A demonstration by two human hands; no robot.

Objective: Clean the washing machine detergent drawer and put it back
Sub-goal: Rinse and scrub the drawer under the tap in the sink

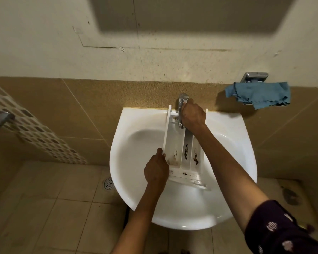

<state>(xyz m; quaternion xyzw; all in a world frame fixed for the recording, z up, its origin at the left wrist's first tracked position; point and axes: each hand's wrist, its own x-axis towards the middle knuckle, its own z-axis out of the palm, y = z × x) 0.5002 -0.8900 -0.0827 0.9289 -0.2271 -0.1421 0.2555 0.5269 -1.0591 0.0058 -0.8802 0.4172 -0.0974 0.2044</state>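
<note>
The white detergent drawer lies lengthwise in the white sink, its far end under the chrome tap. Dark brown grime streaks its three compartments. My left hand grips the drawer's near left corner, thumb on the side wall. My right hand is curled around the tap at the back of the sink. I cannot tell whether water is running.
A blue cloth hangs from a chrome wall holder to the right of the sink. A floor drain sits in the tiled floor at the left. A patterned mosaic strip runs along the left wall.
</note>
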